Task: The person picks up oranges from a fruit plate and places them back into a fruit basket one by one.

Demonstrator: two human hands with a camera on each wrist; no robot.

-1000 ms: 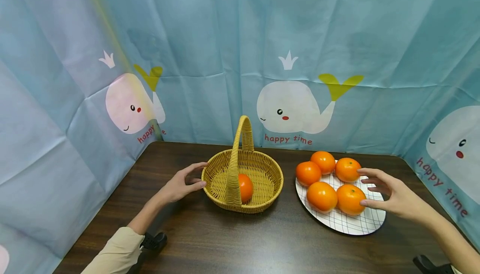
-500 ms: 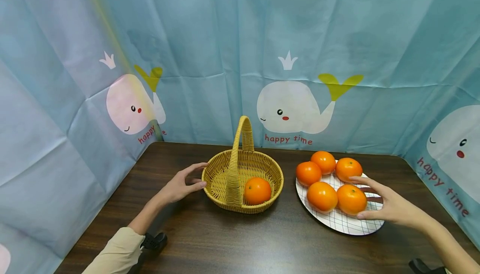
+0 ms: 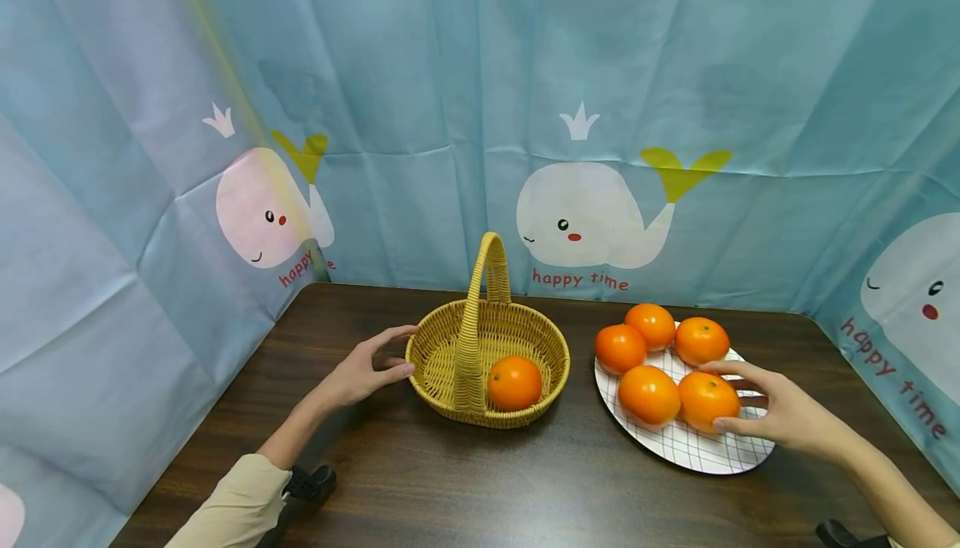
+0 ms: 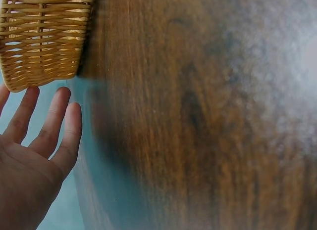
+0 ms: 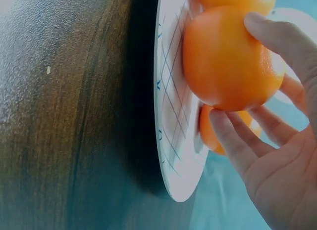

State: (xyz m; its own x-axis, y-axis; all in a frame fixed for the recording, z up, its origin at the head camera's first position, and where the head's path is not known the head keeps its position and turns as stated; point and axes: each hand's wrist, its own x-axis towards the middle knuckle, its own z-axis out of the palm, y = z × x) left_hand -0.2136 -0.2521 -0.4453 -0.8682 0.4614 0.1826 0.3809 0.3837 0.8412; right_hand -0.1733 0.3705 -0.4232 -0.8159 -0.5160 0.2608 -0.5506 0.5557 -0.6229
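My left hand [image 3: 367, 373] rests against the left rim of a yellow wicker basket [image 3: 487, 420] with a tall handle. Its fingers are nearly straight in the left wrist view, the tips right at the basket wall [image 4: 44, 52]. One orange [image 3: 514, 383] lies in the basket, right of the handle. On the right, my right hand [image 3: 787, 411] pinches the front right orange [image 3: 707, 402] on a white plate [image 3: 693, 450] with a grid pattern. The right wrist view shows the thumb [image 5: 267, 32] on one side of this orange and fingertips on the opposite side.
Several other oranges share the plate: one front left [image 3: 648, 396], one far left [image 3: 620, 349], others behind. Dark wooden table [image 3: 510, 490] lies under everything. A blue curtain [image 3: 420, 115] printed with whales hangs along its back and sides.
The orange in the basket has rolled from behind the handle to the right. My right hand has moved left and closed in around the front right orange. The left hand keeps its place.
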